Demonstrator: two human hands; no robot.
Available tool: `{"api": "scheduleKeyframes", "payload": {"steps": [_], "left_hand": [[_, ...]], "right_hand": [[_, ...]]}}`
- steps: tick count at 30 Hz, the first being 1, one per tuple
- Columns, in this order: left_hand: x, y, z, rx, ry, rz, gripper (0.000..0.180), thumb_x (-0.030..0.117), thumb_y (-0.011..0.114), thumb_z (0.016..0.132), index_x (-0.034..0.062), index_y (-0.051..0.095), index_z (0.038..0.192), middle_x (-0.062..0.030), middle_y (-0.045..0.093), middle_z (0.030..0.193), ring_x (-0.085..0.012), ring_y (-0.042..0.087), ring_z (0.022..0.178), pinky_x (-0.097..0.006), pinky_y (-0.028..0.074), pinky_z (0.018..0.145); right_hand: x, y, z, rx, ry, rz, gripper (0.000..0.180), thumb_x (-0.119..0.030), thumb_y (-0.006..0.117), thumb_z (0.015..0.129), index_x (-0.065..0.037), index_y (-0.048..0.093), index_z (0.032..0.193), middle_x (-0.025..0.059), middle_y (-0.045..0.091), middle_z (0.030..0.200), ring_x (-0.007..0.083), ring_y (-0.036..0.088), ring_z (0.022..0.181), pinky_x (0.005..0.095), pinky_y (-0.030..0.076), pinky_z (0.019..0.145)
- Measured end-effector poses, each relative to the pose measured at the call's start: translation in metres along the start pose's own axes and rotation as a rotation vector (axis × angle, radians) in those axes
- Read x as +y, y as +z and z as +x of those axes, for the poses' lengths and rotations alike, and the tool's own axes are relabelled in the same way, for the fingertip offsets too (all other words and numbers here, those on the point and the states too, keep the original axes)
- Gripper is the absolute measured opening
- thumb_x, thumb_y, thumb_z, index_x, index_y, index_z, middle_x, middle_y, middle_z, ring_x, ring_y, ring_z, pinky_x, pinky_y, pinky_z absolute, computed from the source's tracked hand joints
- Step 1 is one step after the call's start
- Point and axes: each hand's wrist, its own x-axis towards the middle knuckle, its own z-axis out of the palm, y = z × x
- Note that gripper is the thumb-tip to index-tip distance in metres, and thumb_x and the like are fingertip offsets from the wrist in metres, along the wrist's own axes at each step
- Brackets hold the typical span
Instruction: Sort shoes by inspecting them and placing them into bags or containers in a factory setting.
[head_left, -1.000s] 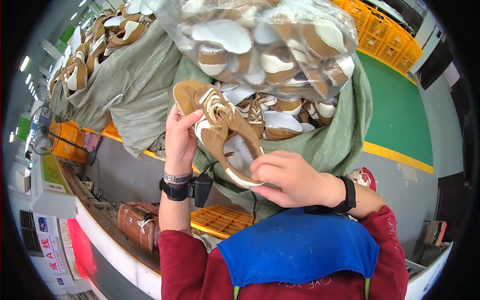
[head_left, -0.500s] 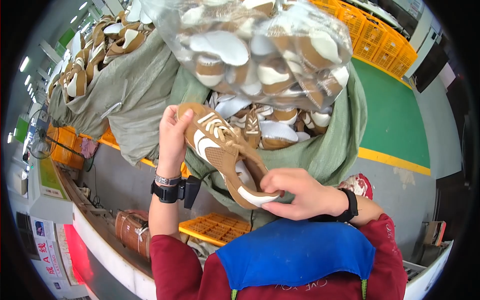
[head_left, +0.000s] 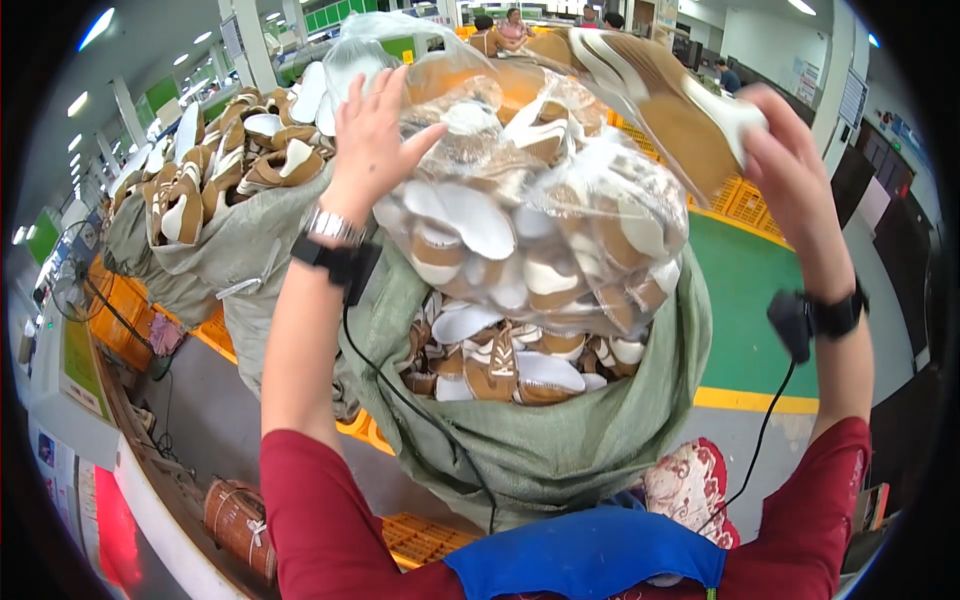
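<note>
My right hand (head_left: 792,155) is raised at the upper right, its fingers closed on the heel of a tan-and-white shoe upper (head_left: 665,100). The upper is blurred, with its toe pointing left above a clear plastic bag (head_left: 375,42) full of similar uppers. At the bag's upper left, my left hand (head_left: 375,150) is open with its fingers spread; whether it touches the plastic I cannot tell. Below the bag, a green woven sack (head_left: 560,440) stands with its mouth wide, and more laced uppers (head_left: 490,365) lie inside it.
Another woven sack (head_left: 265,275), heaped with uppers, stands at the left. Yellow crates (head_left: 745,205) line the far right beside a green floor strip (head_left: 750,310). A brown woven basket (head_left: 238,525) sits at the lower left. Several people are in the far background.
Both hands have risen from in front of the sack. My left hand has let go of the shoe upper's toe, and my right hand has carried it up to the far right.
</note>
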Motion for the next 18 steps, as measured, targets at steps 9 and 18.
{"api": "scheduleKeyframes", "payload": {"steps": [9,18], "left_hand": [[0.022,0.038,0.012,-0.299,0.029,-0.196,0.011,0.014,0.057,0.073,0.0048,0.062,0.076,-0.0149,0.063,0.074,-0.0297,0.060,0.077,-0.043,0.040,0.083],[0.103,-0.055,-0.030,-0.409,0.590,-0.421,0.008,0.011,0.060,0.075,0.0088,0.059,0.083,-0.0047,0.054,0.066,-0.0235,0.055,0.068,-0.043,0.040,0.092]], "right_hand": [[0.051,0.047,0.136,-0.245,0.184,-0.189,0.020,-0.029,0.056,0.086,-0.010,0.056,0.087,-0.0067,0.047,0.068,0.0022,0.041,0.059,0.0175,0.035,0.053],[0.136,0.109,0.199,-0.176,0.137,-0.835,0.032,-0.023,0.055,0.075,0.003,0.061,0.094,0.0207,0.064,0.092,0.0323,0.062,0.086,0.0379,0.048,0.075]]}}
